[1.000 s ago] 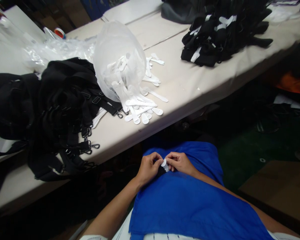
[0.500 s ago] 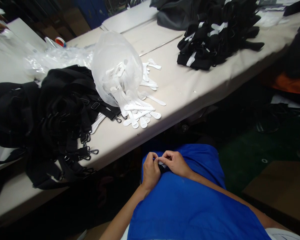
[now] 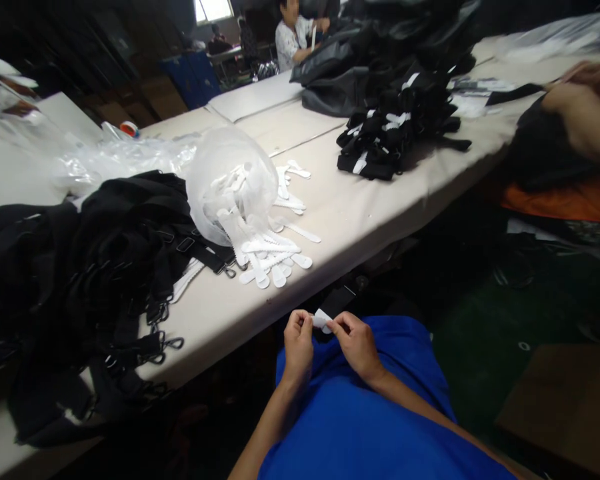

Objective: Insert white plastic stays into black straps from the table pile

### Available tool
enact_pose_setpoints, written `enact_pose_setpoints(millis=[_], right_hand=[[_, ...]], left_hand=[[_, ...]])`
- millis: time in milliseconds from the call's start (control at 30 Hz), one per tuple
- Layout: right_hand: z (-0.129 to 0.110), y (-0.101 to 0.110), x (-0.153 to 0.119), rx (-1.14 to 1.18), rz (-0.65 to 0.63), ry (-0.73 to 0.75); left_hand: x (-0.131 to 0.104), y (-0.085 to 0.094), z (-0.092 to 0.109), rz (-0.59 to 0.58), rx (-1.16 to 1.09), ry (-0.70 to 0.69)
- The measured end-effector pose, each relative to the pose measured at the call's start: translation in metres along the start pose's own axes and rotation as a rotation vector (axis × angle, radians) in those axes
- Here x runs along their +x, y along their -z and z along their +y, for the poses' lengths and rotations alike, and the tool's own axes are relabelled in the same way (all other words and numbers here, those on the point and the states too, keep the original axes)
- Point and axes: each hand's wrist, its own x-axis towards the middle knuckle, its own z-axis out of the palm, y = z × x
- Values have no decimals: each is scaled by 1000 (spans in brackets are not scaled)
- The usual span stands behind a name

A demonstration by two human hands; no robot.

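Observation:
Above my blue apron [image 3: 360, 427], my left hand [image 3: 299, 343] and my right hand [image 3: 356, 341] pinch a small white strip [image 3: 322, 321] between them, one at each side. A dark strap [image 3: 336, 300] lies just beyond the strip; whether it is joined to the strip I cannot tell. On the table, white toothed strips [image 3: 275, 257] spill out of a translucent plastic bag [image 3: 205, 160]. Left of the bag is a heap of black straps [image 3: 115, 227] with metal clips.
Black rolled straps with white strips [image 3: 375, 150] lie farther along the table [image 3: 320, 187], beside black bags [image 3: 335, 90]. Another person's arm [image 3: 580, 113] is at the right, and a person [image 3: 293, 37] sits beyond. A cardboard box [image 3: 565, 400] stands lower right.
My hands have moved slightly apart, and more of the white strip shows between them. The view has tilted up, bringing the far person and the arm at the right into sight.

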Motion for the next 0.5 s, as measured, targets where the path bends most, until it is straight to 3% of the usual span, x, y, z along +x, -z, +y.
enact_pose_setpoints(millis=[200,333,433,500], right_hand=[[-5,14,16,84,99,204],[-3,23,32,316,70,98],[-5,30,42,500,-32,35],[-7,35,47,477,-118,35]], left_hand=[[13,-9,19,-186,-465,221],[27,-23,29,-282,-585,336],[34,-38,30,-245,-653,333],[37,-48,27,-225,-652,301]])
